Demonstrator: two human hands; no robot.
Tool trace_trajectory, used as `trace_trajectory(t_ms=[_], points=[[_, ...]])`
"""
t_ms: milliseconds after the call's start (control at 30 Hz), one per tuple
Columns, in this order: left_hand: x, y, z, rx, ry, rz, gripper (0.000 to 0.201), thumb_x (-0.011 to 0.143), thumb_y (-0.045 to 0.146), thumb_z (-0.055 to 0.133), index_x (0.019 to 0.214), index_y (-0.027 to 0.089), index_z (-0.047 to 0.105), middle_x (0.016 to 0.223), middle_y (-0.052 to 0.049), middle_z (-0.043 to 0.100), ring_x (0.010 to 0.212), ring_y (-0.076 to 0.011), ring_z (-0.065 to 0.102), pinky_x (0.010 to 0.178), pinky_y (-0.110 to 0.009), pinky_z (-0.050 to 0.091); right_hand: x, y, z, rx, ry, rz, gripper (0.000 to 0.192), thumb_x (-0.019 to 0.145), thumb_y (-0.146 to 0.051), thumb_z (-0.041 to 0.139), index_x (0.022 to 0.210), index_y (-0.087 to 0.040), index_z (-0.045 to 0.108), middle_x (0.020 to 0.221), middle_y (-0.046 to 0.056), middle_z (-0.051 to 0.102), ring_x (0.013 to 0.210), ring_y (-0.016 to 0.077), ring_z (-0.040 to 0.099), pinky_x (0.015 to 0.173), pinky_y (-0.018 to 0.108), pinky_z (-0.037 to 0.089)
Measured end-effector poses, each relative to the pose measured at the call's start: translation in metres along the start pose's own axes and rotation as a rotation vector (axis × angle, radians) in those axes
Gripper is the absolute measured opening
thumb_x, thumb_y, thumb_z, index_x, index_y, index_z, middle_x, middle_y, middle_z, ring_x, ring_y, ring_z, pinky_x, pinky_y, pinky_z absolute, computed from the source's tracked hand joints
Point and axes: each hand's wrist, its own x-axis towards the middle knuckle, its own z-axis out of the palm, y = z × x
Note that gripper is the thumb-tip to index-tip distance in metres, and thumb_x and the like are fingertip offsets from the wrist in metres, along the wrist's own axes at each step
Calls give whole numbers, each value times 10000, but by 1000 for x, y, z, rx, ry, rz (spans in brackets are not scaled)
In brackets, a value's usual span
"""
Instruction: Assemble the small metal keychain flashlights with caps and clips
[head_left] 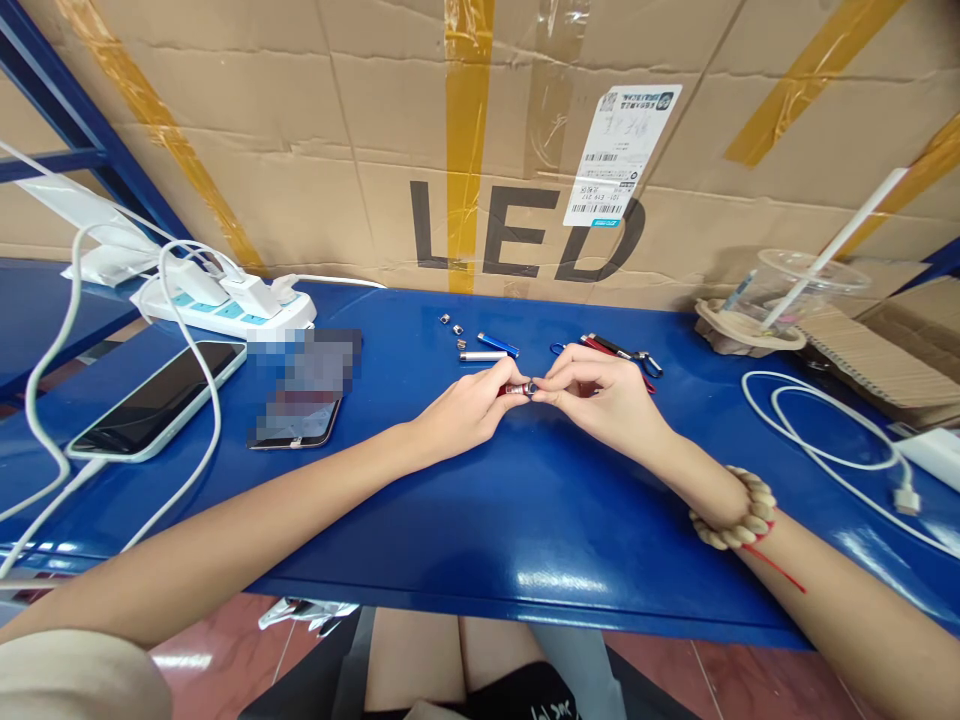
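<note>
Over the middle of the blue table, my left hand (461, 408) is closed in a pinch on a slim red tube (514, 389) with a silvery end, mostly covered by the fingers. My right hand (619, 395) pinches a small dark metal piece (531, 388) at the tube's right end; whether the two are joined I cannot tell. Just behind the hands lie a white tube (482, 356), a blue tube (499, 345) and a few tiny metal parts (458, 329). Partly hidden behind my right hand are a black tube (611, 346) and red ones with cord loops.
A large cardboard box (360, 150) walls off the back. At left are a white power strip (262, 318), looping cables and two phones, one a phone (157, 400) with a cable plugged in. To the right, a plastic cup (806, 285) with a straw sits behind a coiled white cable (832, 455).
</note>
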Motion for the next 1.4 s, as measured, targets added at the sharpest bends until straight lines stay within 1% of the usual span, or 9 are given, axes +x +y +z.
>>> trace_trajectory(t_ms=[133,267,433,600,867,1033,1167,1300,1400], points=[[-1,-1,0,21,24,32,102,909,230,412,813,194,412,879,-22,640,812,-155,619,665,-232,439,0,-1,4,40,1,132,281,688,-413,713,614,-147,666,577,5,534,471,73,396,429,228,315],[-1,-2,2,55,50,67,111,911,220,418,803,194,424,901,-32,650,875,-169,631,705,-241,462,-1,-1,7,133,-32,318,326,647,-446,725,590,-140,627,545,-12,509,425,51,330,394,221,250],[0,-5,5,144,94,118,123,921,212,407,819,178,465,920,-52,659,885,-173,630,751,-263,483,-3,-2,7,255,-86,515,347,599,-472,745,602,-148,620,462,-34,476,372,56,351,354,206,233],[0,-6,6,229,142,166,134,925,213,417,853,159,516,928,-60,666,867,-172,624,762,-274,495,0,-9,4,263,-86,590,327,576,-439,769,599,-149,620,401,-42,485,343,59,384,363,202,257],[1,-6,7,251,215,196,121,911,212,461,893,156,566,913,-49,675,874,-167,617,787,-274,493,2,-14,2,318,-88,697,349,550,-446,785,609,-139,630,378,-54,472,352,45,371,393,199,252],[1,-4,6,204,188,192,159,916,198,451,1032,172,556,1003,-44,667,915,-154,609,824,-260,475,0,-6,2,406,-144,718,357,619,-479,740,657,-139,639,404,-60,477,365,31,360,416,194,255],[2,-4,7,165,201,159,153,918,215,447,1014,183,562,966,-30,667,893,-144,613,804,-239,471,1,-4,5,465,-130,687,377,625,-495,731,634,-143,599,478,-61,483,367,23,370,393,189,253],[3,-4,8,137,201,89,169,923,234,431,1022,189,560,989,-35,662,917,-151,617,793,-237,469,2,-5,5,364,16,547,367,607,-443,766,774,-144,635,622,-37,557,383,28,431,374,185,309],[3,-2,6,115,177,66,183,927,236,412,1034,196,555,1011,-34,656,934,-154,611,804,-246,462,2,-4,2,310,33,412,373,631,-409,763,891,-158,669,723,-13,597,387,31,463,364,194,352]])
